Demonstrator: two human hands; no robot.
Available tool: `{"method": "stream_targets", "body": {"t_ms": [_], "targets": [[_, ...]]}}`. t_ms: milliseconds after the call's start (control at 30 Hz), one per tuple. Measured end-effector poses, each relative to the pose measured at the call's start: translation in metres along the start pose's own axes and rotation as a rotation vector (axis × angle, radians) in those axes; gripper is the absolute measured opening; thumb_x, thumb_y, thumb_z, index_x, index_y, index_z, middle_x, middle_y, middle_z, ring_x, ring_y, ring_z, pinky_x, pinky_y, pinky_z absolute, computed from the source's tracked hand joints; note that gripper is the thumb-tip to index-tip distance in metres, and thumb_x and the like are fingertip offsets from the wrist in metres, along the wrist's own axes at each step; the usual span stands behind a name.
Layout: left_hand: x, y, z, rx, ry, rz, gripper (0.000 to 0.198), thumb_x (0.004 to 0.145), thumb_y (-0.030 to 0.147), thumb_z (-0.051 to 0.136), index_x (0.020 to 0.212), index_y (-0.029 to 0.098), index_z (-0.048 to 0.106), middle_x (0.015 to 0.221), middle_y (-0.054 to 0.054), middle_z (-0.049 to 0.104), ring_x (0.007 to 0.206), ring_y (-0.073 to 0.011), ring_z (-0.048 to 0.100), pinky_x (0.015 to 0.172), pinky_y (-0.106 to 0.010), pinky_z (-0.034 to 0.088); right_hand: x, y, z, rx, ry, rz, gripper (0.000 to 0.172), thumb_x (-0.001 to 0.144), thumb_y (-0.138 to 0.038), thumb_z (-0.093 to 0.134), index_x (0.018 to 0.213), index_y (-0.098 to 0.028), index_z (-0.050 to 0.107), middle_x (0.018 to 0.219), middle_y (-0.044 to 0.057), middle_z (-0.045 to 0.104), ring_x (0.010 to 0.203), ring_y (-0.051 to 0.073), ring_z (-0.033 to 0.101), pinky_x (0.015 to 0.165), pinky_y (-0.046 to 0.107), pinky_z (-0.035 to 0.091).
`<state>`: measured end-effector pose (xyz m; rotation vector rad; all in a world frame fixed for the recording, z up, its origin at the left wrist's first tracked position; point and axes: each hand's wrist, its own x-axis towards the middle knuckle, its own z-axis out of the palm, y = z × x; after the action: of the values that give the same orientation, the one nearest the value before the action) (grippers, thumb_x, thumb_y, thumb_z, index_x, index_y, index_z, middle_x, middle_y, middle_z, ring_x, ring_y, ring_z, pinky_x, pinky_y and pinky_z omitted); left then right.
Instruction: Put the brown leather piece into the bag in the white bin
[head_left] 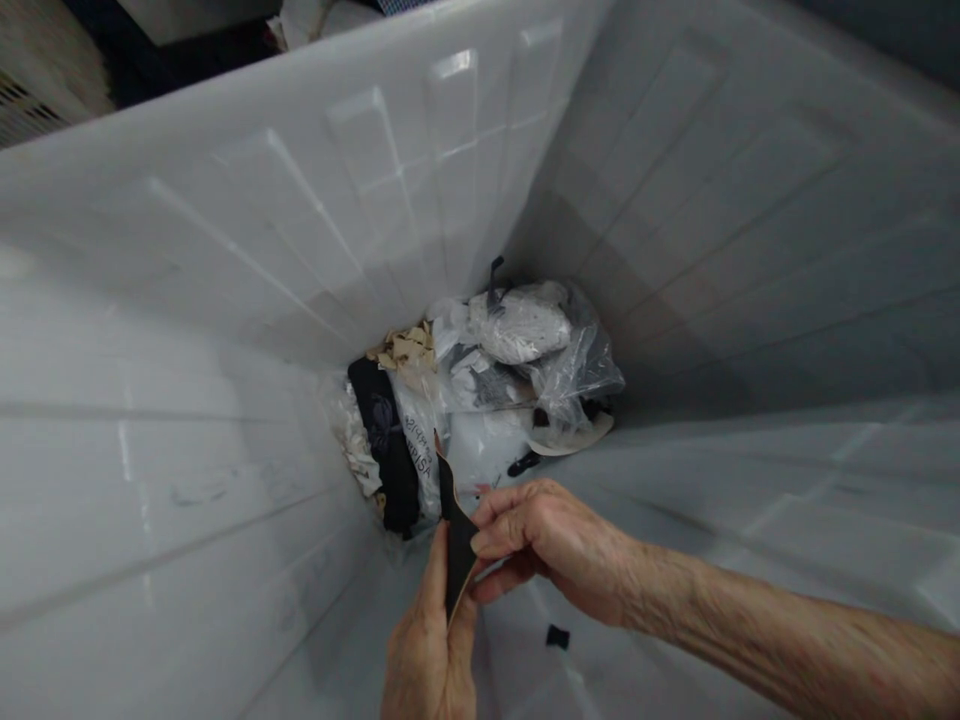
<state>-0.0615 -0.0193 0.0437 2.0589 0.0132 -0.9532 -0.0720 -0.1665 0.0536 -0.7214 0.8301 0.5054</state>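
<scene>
Black, thin insole-shaped piece with a tan underside [456, 540]: I see my left hand [429, 650] and right hand [540, 535] both pinching it above the deep grey plastic bin [225, 300], near its bagged scraps [517, 360]; I judge inspection, release next.

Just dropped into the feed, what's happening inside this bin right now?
A person is leaning over a deep white plastic bin. Both hands hold a thin black strip with a tan underside: the left hand grips it from below, and the right hand pinches its edge from the side. At the bottom of the bin lies a heap of clear plastic bags and scraps. A small black piece lies apart on the bin wall near the right wrist.
</scene>
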Motion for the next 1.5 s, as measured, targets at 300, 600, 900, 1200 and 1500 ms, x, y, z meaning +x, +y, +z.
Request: {"method": "stream_targets", "body": {"t_ms": [300,600,900,1200,1500], "targets": [[0.001,0.012,-0.002,-0.029,-0.028,-0.022,0.046,0.083,0.04,0.042,0.126,0.026,0.045,0.125,0.001,0.053,0.117,-0.0202,0.047,0.096,-0.028,0.038,0.007,0.003,-0.013,-0.083,-0.144,-0.042,0.018,0.06,-0.025,0.065,0.07,-0.011,0.062,0.069,0.004,0.059,0.066,0.014,0.057,0.062,0.023,0.046],[0.001,0.001,-0.003,-0.016,-0.122,0.046,0.049,0.085,0.045,0.036,0.131,0.026,0.037,0.131,0.001,0.048,0.12,-0.0189,0.044,0.101,-0.033,0.038,0.004,0.005,-0.007,-0.256,-0.115,-0.123,0.026,0.056,-0.032,0.068,0.067,-0.013,0.054,0.062,0.001,0.054,0.058,0.012,0.049,0.058,0.023,0.041],[0.003,-0.006,0.0,0.002,-0.19,0.151,0.053,0.087,0.044,0.032,0.132,0.015,0.035,0.132,-0.009,0.046,0.123,-0.0195,0.04,0.106,-0.031,0.03,-0.003,0.014,-0.002,-0.581,-0.042,-0.264,0.014,0.067,-0.025,0.059,0.063,-0.016,0.05,0.056,-0.002,0.049,0.051,0.011,0.041,0.045,0.021,0.031],[0.0,-0.007,0.004,-0.099,-0.146,0.109,0.052,0.084,0.033,0.04,0.131,0.012,0.037,0.127,-0.011,0.05,0.118,-0.0198,0.046,0.097,-0.025,0.04,-0.004,0.02,-0.003,-0.604,-0.088,-0.395,0.01,0.072,-0.016,0.048,0.065,-0.015,0.053,0.061,0.001,0.054,0.058,0.014,0.051,0.053,0.022,0.038],[0.001,-0.004,0.003,-0.032,-0.157,0.08,0.053,0.083,0.035,0.042,0.13,0.012,0.038,0.122,-0.012,0.053,0.114,-0.0197,0.049,0.096,-0.024,0.04,-0.001,0.018,-0.003,-0.577,-0.084,-0.34,0.007,0.066,-0.012,0.046,0.062,-0.015,0.052,0.059,0.0,0.053,0.058,0.013,0.05,0.054,0.021,0.039]]}}
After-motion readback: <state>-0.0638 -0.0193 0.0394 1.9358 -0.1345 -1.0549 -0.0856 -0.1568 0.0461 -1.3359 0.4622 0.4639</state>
